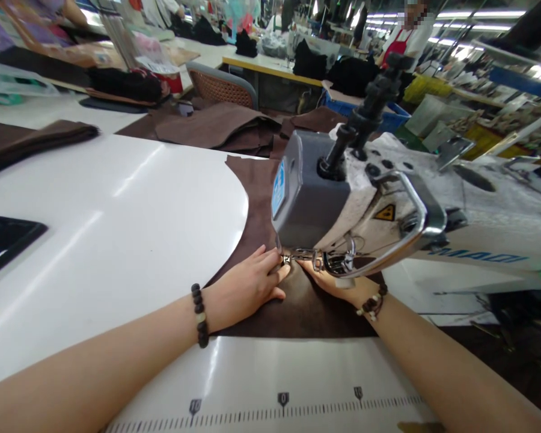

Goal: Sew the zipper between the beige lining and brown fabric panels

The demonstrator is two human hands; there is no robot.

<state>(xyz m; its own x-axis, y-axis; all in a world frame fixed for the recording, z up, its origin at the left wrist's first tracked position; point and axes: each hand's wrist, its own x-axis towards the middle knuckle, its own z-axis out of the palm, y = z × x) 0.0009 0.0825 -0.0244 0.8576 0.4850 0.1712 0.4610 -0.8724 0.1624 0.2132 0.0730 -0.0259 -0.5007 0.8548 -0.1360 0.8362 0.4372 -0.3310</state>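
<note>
Dark brown fabric [261,195] lies on the white table and runs under the head of a sewing machine [315,186]. My left hand [250,282] rests on the fabric, fingers stretched out, with its tips beside the presser foot [287,260]. On the other side of the foot, my right hand [329,279] lies on the same fabric, its fingers extended and partly hidden by the machine head. Under the lamp a lighter patch of the fabric shows between both hands. Beaded bracelets circle both wrists.
More brown fabric pieces [216,123] are spread at the back of the table [117,198], and a folded stack [31,141] lies at left. A black phone-like slab [9,243] sits at the left edge. A ruler scale [283,412] marks the front. A person in a red apron [397,48] stands beyond.
</note>
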